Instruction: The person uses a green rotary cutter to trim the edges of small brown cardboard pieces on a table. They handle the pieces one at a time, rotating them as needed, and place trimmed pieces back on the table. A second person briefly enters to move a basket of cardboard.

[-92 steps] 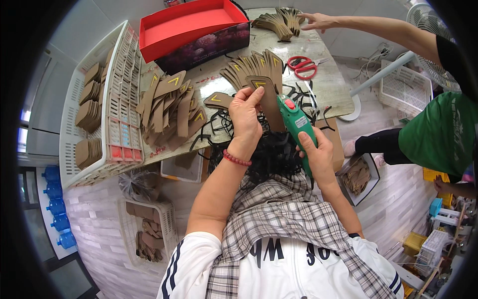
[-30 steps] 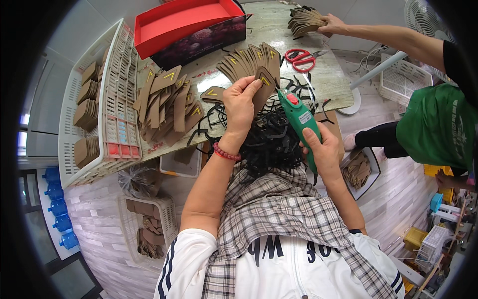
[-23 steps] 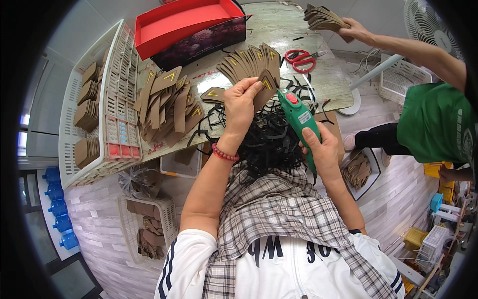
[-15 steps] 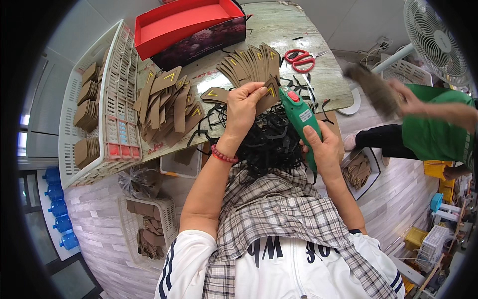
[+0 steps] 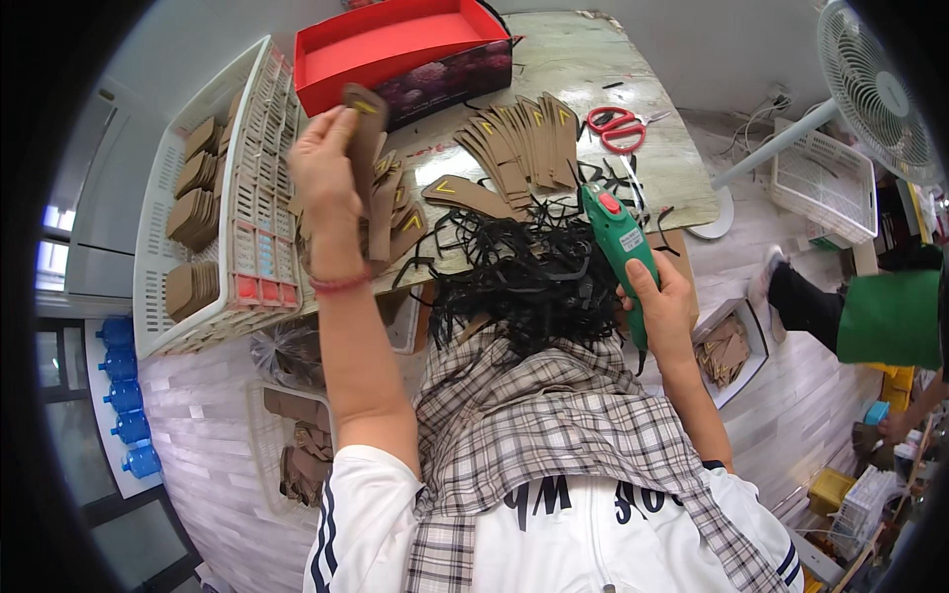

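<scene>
My left hand (image 5: 321,168) holds one brown cardboard piece (image 5: 364,128) raised above a loose pile of similar pieces (image 5: 395,208) at the table's left. My right hand (image 5: 660,301) grips a green hand-held power tool (image 5: 621,247) with a red button, its tip near a heap of black strips (image 5: 534,272). A fanned row of brown cardboard pieces with yellow marks (image 5: 519,148) lies on the table (image 5: 672,163) between the hands, and a single piece (image 5: 465,193) lies beside it.
A red open box (image 5: 395,49) stands at the back. Red scissors (image 5: 618,124) lie at the right. A white slatted crate (image 5: 213,198) with stacked brown pieces sits left. A white fan (image 5: 880,89) and white basket (image 5: 825,183) stand right, near a person in green (image 5: 885,316).
My left hand has swung from the fanned row to the left pile, carrying one cardboard piece. The other person's arm has left the table's far side. The green tool stays put.
</scene>
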{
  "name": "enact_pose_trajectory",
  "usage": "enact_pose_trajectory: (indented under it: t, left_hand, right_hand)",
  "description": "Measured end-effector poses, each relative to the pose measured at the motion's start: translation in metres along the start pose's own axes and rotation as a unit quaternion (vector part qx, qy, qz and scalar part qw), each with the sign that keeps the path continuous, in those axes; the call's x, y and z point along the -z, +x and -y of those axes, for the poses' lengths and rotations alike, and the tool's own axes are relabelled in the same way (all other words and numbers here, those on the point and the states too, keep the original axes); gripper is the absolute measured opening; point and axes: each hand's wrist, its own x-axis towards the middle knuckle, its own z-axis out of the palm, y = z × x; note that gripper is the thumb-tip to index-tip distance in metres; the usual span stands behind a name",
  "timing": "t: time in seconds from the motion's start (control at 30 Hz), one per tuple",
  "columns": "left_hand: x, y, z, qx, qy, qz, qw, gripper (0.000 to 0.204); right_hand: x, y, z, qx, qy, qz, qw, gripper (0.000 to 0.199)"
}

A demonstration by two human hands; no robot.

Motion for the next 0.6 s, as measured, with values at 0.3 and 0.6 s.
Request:
enact_pose_trajectory:
  t: [0.3, 0.6]
  left_hand:
    - [-0.040, -0.067, 0.070, -0.261, 0.630, 0.098, 0.725, 0.030]
    - [-0.043, -0.084, 0.131, -0.097, 0.689, 0.135, 0.706, 0.047]
  right_hand:
    - [0.001, 0.001, -0.011, -0.008, -0.005, -0.003, 1.000, 0.035]
    - [-0.001, -0.002, -0.013, -0.003, -0.014, 0.002, 1.000, 0.032]
